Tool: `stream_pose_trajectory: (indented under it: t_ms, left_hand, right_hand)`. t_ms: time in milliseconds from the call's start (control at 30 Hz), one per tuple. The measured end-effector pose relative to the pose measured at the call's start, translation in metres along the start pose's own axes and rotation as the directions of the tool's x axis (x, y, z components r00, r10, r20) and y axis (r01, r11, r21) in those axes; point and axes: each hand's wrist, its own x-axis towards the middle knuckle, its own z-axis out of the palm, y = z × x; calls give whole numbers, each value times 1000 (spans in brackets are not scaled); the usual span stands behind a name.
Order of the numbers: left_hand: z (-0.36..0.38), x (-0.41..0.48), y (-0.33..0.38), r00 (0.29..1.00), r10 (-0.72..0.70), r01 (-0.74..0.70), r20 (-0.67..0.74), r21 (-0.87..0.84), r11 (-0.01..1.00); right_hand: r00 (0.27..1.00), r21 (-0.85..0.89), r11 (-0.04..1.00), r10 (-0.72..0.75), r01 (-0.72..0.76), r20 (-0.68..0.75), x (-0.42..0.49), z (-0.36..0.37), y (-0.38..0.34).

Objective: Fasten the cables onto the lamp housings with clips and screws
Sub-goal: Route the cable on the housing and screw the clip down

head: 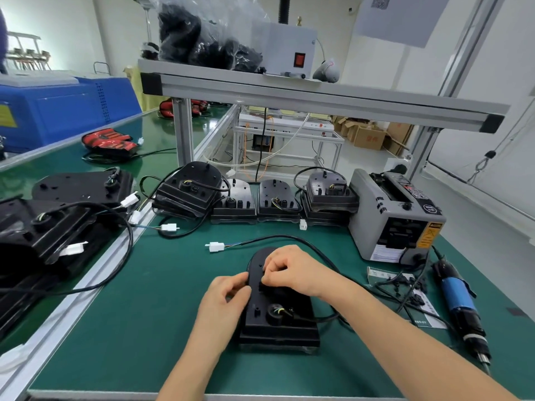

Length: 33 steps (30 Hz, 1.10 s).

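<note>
Bench: green mat; lamp housing lay near middle.
Left hand: fingers curled round its left edge.
Right hand: fingers curled on far half; grip unclear.
Cable: looped far-right.

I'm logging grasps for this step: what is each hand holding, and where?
The left hand grips the lamp housing by its left edge. The right hand curls its fingers over the upper face; what they pinch, if anything, is hidden.

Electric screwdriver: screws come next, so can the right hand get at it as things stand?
Probably yes: the screwdriver lies uncovered on the mat, right of the right hand, with only loose clips between them.
</note>
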Motion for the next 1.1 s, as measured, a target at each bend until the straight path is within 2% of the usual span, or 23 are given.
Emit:
stream_pose_trajectory:
  t_ms: [567,1100]
  left_hand:
    - [-2,0,-1,997,80,-81,21,32,996]
    - [1,0,-3,998,54,-54,-15,29,998]
  right_hand:
    - [1000,-111,993,26,-28,-12,2,4,0]
    - [999,-178,983,51,-49,2,1,7,-2]
